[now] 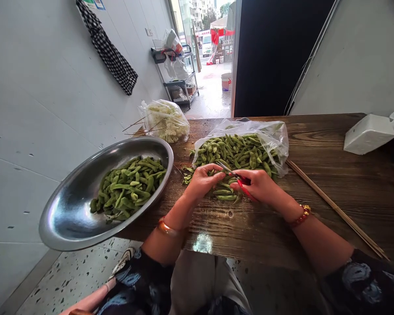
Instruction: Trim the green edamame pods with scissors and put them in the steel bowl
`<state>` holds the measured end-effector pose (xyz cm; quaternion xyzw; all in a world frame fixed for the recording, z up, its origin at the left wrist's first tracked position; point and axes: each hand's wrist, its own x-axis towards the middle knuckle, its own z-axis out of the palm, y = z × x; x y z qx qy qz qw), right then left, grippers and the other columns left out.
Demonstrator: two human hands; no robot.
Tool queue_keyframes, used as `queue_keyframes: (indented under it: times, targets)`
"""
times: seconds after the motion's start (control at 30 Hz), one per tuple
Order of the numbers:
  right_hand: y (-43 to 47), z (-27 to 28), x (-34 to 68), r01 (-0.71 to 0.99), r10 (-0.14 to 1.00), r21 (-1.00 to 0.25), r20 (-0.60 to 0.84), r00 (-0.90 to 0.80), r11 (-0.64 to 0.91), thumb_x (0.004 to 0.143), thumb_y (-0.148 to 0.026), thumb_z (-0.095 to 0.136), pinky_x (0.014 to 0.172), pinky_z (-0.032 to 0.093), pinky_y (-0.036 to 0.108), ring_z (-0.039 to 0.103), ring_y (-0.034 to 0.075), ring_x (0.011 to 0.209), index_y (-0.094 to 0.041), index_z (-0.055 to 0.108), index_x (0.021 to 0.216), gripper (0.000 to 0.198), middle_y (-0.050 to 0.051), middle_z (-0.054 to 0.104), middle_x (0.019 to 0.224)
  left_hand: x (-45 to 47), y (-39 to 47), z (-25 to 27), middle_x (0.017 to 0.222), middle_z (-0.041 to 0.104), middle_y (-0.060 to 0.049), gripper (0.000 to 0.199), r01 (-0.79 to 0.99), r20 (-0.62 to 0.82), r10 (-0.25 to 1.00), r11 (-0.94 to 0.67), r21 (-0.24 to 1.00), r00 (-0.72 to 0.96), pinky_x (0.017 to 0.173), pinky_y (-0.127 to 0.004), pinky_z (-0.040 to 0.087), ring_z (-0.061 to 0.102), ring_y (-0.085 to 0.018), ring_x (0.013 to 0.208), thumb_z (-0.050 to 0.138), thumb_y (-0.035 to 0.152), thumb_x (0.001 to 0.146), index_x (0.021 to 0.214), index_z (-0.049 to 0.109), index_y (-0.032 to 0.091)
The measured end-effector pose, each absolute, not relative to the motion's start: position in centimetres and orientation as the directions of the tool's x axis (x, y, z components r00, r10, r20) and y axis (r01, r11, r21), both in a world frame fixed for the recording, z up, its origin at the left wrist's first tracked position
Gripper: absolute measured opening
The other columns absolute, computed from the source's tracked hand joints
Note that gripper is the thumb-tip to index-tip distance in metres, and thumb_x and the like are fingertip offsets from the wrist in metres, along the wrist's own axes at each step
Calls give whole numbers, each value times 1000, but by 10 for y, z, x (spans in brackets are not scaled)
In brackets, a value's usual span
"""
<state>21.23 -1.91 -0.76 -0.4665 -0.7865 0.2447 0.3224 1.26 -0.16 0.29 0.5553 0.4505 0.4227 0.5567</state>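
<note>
I see the right hand [260, 184] gripping scissors [241, 180]; what the left hand [202, 180] holds, I can't tell. Green pods [128, 186] partly fill the basin [74, 212], apparently finished; plenty remain on the bench [321, 142].

Green pods [233, 151], red-handled scissors [245, 189]

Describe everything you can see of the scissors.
The scissors have red handles and slim, grey, metal-looking blades. The right hand grips them, partly hiding the handles. They are held above green pods, blades pointing away from the person and leftward, close to the left hand. Whether the blades touch anything is unclear.
</note>
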Motion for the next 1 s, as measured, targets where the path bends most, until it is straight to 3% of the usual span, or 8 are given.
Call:
queue_keyframes:
  times: [0.17,0.33,0.73,1.0]
  targets:
    - [-18,-10,214,599,920,-698,296,-258,393,79,-52,64,57,41,25,52,13,58,-16,68,113,49,1,63,69,10,2,5,58,55,5,35,-212,-80,985,112,971,153,35,-16,20,41,-3,39,79,37,64,80,56,16]
    - [-18,-13,213,611,898,-657,326,-296,440,78,-51,66,62,46,27,55,15,63,-19,67,115,49,3,65,77,8,3,7,66,62,3,38,-332,-145,977,190,924,158,34,-14,19,43,-2,39,80,34,62,82,53,16]
    - [-17,-16,211,578,880,-664,378,-287,474,80,-51,64,61,47,28,53,15,62,-18,65,115,49,3,63,76,16,-4,4,68,65,1,36,-297,-146,954,224,928,263,35,-14,21,44,-2,40,79,34,64,79,52,15]
    - [-19,-14,211,587,865,-641,428,-260,494,82,-51,63,58,45,26,52,14,58,-16,68,111,46,2,64,71,17,-7,7,63,60,2,31,-282,-124,937,222,933,327,36,-14,21,41,-2,40,75,33,70,76,51,15]
